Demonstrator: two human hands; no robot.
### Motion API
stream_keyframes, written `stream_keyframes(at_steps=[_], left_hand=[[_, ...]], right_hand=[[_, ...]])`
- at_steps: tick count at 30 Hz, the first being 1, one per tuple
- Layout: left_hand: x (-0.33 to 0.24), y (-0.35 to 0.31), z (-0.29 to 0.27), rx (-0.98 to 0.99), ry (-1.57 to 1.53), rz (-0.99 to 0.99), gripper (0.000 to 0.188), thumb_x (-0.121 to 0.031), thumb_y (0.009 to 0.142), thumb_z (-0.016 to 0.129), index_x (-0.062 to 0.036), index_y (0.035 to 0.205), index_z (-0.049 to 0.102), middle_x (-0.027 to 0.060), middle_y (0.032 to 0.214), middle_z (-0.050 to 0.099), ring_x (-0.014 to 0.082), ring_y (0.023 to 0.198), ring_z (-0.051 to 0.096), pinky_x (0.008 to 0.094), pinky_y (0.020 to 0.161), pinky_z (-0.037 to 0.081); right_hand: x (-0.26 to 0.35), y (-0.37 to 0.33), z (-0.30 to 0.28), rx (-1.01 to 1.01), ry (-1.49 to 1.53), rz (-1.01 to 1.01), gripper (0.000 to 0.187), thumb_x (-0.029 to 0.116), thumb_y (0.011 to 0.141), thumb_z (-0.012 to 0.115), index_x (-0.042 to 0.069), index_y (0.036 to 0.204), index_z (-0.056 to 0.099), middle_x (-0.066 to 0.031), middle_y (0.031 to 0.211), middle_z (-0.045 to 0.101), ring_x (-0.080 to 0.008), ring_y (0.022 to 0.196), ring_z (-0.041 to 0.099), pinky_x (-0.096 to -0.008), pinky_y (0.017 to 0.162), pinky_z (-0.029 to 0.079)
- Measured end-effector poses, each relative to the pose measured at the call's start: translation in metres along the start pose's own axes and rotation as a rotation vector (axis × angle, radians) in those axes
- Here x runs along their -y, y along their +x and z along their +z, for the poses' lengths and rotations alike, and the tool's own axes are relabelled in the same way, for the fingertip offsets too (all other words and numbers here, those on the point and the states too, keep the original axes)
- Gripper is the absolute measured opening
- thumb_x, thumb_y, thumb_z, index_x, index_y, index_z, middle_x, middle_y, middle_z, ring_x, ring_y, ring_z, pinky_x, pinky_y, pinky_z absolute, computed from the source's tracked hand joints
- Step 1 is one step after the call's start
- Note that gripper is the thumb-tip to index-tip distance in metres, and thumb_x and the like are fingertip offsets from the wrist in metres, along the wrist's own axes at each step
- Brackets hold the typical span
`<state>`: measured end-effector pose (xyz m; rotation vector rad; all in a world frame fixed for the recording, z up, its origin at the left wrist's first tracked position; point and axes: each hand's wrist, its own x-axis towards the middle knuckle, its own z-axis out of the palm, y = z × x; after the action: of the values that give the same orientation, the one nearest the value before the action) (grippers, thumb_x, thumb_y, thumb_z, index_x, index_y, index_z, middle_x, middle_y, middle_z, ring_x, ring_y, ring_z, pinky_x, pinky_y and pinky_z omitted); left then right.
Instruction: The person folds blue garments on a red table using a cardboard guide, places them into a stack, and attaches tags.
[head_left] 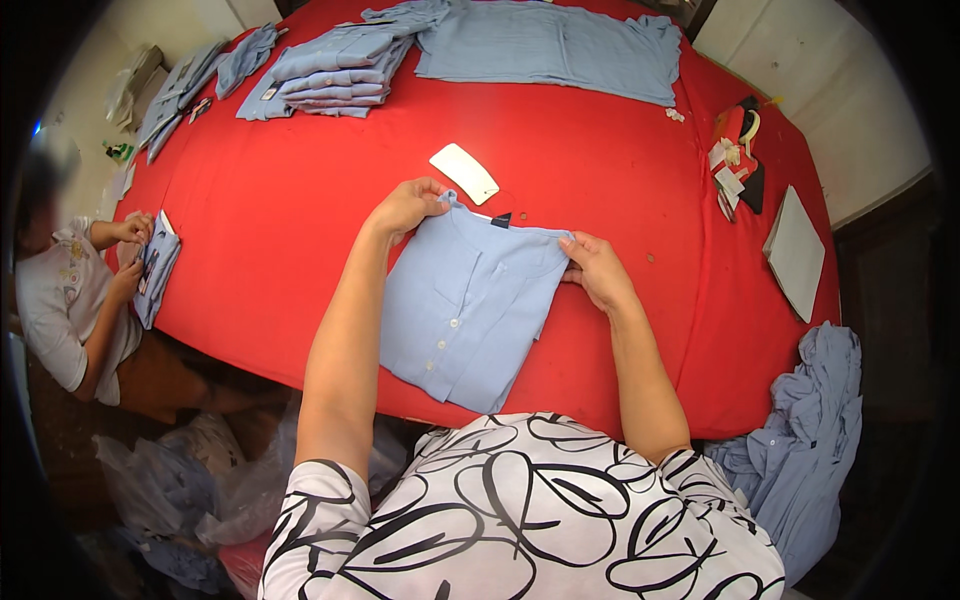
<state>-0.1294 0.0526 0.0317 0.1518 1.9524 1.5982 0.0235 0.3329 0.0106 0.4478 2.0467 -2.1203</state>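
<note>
A folded light-blue shirt [455, 300] with a row of pale buttons lies on the red-covered table in front of me. My left hand [410, 207] pinches its far left corner. At the far right corner, my right hand [598, 268] grips the cloth between thumb and fingers. Between the two hands, a dark label shows at the shirt's neckline. Just beyond it rests a blank-looking white tag [465, 173] with a thin dark string.
Stacked folded blue shirts [340, 75] and a spread blue garment [545, 50] occupy the far side. A co-worker [85, 290] handles a folded shirt at the left. On the right are a white board [796, 255], small tags [728, 182] and a heap of blue shirts [800, 440] hanging over the edge.
</note>
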Motion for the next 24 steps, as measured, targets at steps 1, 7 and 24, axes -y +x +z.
stream_keyframes(at_steps=[1, 7, 24], left_hand=[[-0.006, 0.0, 0.003, 0.014, 0.027, -0.005, 0.022, -0.004, 0.088, 0.067, 0.0, 0.109, 0.061, 0.0051, 0.092, 0.066, 0.0118, 0.088, 0.061, 0.0251, 0.08, 0.049], [-0.007, 0.009, 0.006, 0.025, 0.232, 0.032, 0.015, -0.005, 0.087, 0.066, 0.0, 0.102, 0.066, 0.0076, 0.092, 0.068, 0.0148, 0.085, 0.061, 0.0286, 0.081, 0.048], [-0.012, -0.001, 0.017, -0.16, 0.805, 0.185, 0.021, -0.013, 0.085, 0.067, -0.0033, 0.103, 0.07, 0.0174, 0.096, 0.07, 0.0283, 0.091, 0.066, 0.0373, 0.079, 0.051]], right_hand=[[-0.003, 0.003, -0.006, -0.006, -0.053, -0.004, 0.019, 0.012, 0.096, 0.057, -0.003, 0.106, 0.065, -0.0079, 0.098, 0.069, -0.0166, 0.089, 0.066, -0.0324, 0.081, 0.055], [0.014, 0.001, -0.01, 0.072, -0.301, -0.005, 0.015, 0.008, 0.093, 0.061, 0.001, 0.104, 0.068, -0.0043, 0.085, 0.067, -0.012, 0.08, 0.062, -0.027, 0.072, 0.05], [0.013, 0.0, 0.017, -0.187, -0.558, -0.167, 0.013, 0.008, 0.084, 0.072, 0.0, 0.094, 0.069, -0.0057, 0.084, 0.066, -0.0137, 0.08, 0.061, -0.029, 0.072, 0.049]])
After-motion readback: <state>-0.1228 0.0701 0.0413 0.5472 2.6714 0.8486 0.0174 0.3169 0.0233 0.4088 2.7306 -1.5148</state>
